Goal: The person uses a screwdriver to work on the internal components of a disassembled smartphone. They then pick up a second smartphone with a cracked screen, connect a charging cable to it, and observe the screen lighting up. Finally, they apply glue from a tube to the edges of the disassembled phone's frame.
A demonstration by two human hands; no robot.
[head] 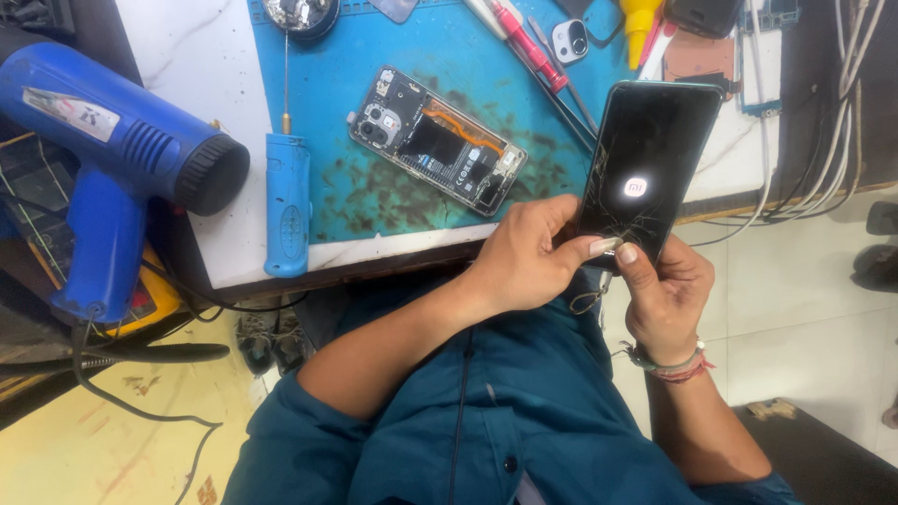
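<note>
Both my hands hold a black smartphone (650,159) with a cracked screen and a small lit logo. It is tilted upright over the table's front edge. My left hand (524,257) grips its lower left side, thumb on the bottom edge. From below, my right hand (664,290) cups the bottom right corner, with a thread bracelet at the wrist. An opened phone (435,140) with its back cover off and circuit boards showing lies on the blue work mat (346,187), apart from my hands.
A blue heat gun (112,159) sits at the table's left edge. A blue-handled tool (287,201) lies on the mat's left side. A red screwdriver (528,42), tweezers (561,70), a camera module (569,39) and cables (823,140) crowd the back right.
</note>
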